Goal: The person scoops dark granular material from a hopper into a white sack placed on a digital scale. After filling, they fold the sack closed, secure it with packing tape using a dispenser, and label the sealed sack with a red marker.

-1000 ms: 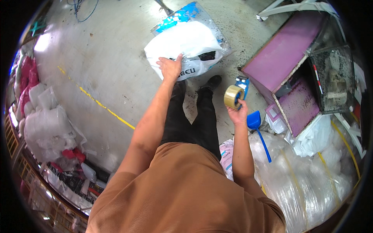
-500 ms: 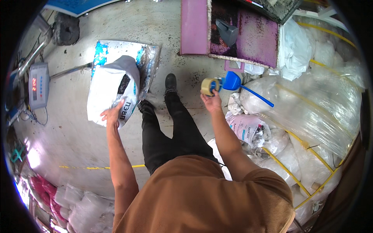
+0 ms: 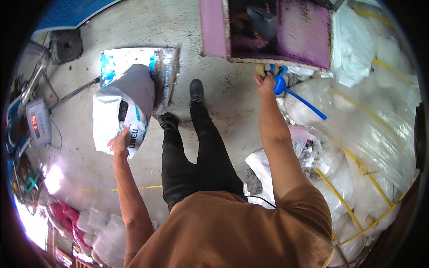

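A filled white plastic sack (image 3: 107,107) stands on a worn metal platform with blue patches (image 3: 167,67), its top folded partly over with a dark gap showing. My left hand (image 3: 119,142) is closed on the near edge of that sack. Out to the right, my right hand (image 3: 266,81) holds a roll of tan packing tape (image 3: 260,70) with blue parts, seemingly a dispenser. Just beyond my right fingers is the front rim of a purple bin (image 3: 277,61). Close beside the tape lies a blue long-handled scoop (image 3: 306,105), its head partly hidden by my hand.
Inside the purple bin sits a grey scoop (image 3: 262,23). Clear plastic bags (image 3: 380,120) are heaped along the right, among yellow bars (image 3: 338,197). A scale display (image 3: 39,123) stands at the left. More wrapped bundles (image 3: 107,236) lie at lower left.
My right hand has moved right and away from me with the tape, up to the purple bin's rim. My left hand stays on the sack, whose top edge is folded over more.
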